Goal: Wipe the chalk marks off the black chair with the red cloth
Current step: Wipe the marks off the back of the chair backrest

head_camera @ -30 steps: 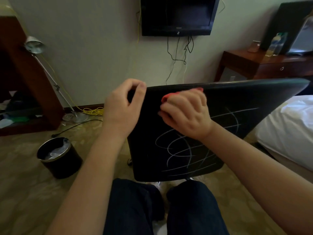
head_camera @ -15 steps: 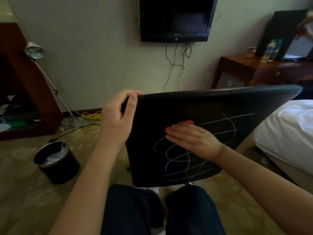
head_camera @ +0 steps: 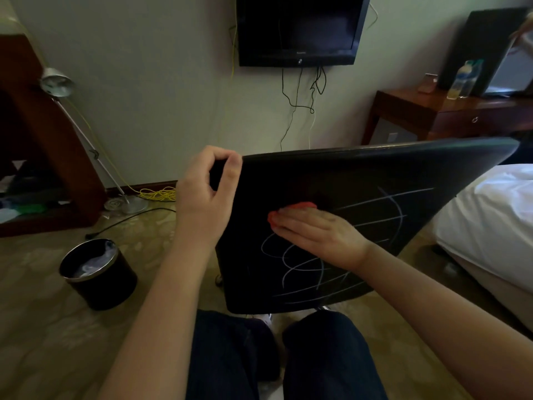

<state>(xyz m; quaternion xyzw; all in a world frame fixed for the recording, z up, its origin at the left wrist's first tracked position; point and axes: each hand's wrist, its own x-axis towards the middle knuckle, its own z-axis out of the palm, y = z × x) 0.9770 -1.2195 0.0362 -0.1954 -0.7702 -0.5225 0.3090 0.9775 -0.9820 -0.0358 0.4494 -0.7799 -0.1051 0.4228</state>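
Pressing red cloth [head_camera: 291, 207], right hand [head_camera: 320, 235] flat

Red cloth [head_camera: 297, 205] — mostly hidden under rt hand [head_camera: 320, 235].

Black padded chair back [head_camera: 360, 180]: centre foreground.
Left hand [head_camera: 204, 203]: clamped on its upper left corner.
Right hand [head_camera: 320, 235]: laid flat on its face, red cloth [head_camera: 291, 207] pressed beneath fingers.
White chalk marks [head_camera: 302, 267]: below and right of cloth.
Round black metal-rimmed bin [head_camera: 98, 284]: on floor, left of chair.
Wall-mounted flat television [head_camera: 300, 30]: behind, above.
Dark wooden desk [head_camera: 432, 111]: behind right, clear plastic bottle [head_camera: 464, 79] stood on it.
White-sheeted bed [head_camera: 490, 215]: right.
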